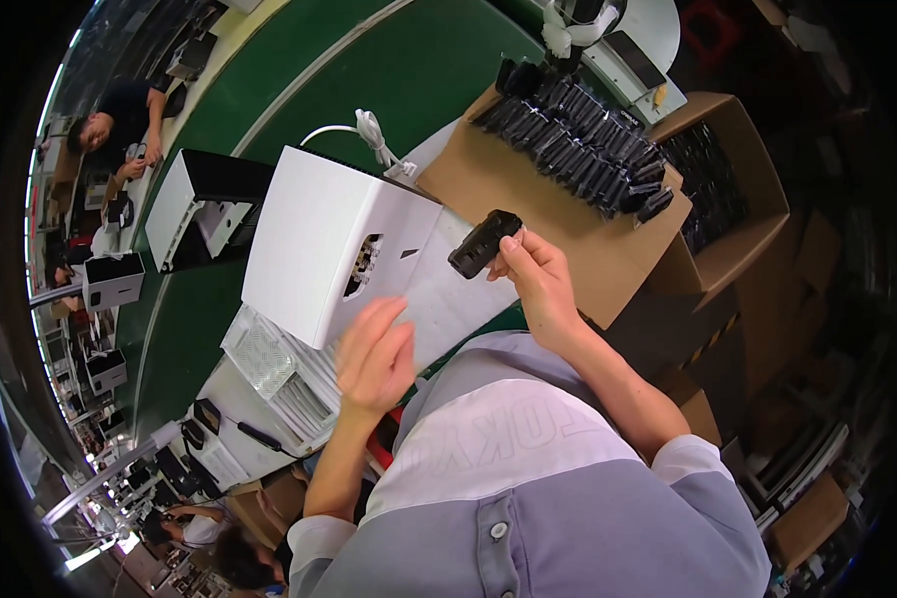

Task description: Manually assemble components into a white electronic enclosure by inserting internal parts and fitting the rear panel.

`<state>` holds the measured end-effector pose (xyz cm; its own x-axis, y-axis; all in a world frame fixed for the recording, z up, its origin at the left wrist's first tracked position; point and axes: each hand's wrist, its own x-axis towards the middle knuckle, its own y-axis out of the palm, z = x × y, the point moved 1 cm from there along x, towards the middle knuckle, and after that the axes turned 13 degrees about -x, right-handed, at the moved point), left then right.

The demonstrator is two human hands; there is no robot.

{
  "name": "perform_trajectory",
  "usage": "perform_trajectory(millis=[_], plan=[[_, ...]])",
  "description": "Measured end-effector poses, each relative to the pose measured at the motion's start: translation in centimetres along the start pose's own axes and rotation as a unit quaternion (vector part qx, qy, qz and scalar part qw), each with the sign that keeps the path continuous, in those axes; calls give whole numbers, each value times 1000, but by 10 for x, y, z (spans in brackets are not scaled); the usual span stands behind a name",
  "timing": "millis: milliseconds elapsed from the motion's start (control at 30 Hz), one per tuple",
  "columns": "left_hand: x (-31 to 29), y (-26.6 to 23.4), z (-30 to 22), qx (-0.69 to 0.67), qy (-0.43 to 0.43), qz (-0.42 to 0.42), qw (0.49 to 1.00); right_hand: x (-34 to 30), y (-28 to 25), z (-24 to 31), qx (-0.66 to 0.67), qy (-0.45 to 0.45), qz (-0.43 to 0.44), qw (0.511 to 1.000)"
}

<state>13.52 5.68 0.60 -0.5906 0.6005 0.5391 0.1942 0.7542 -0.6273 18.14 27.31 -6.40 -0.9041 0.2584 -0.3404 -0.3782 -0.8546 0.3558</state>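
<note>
My right hand (540, 282) pinches a small black plastic part (483, 245) with slots in it, holding it by one end above the work surface. Left of it stands a white box-shaped appliance housing (319, 234), with a cut-out in its side that shows metal connectors (365, 261). Close by the housing's near corner is my left hand (374, 357), holding nothing, its fingers stretched out and slightly blurred. Whether it touches the housing I cannot tell. A white cable with a plug (371, 135) lies behind the housing.
Many wrapped black parts (583, 140) are piled on a cardboard sheet (608, 264) at right, beside an open carton (743, 234). White perforated panels (284, 379) lie left. Another housing (194, 214) stands on the green conveyor (334, 85); a co-worker (120, 135) sits across it.
</note>
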Motion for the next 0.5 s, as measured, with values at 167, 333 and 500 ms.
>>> perform_trajectory(millis=[167,333,500], plan=[[57,-65,46,180,-33,-87,979,7,-3,-1,-65,-57,41,995],[71,-108,126,27,-347,34,937,10,2,0,-99,-51,78,991],[69,-107,162,-236,-435,113,862,19,8,-10,-119,-55,99,987]])
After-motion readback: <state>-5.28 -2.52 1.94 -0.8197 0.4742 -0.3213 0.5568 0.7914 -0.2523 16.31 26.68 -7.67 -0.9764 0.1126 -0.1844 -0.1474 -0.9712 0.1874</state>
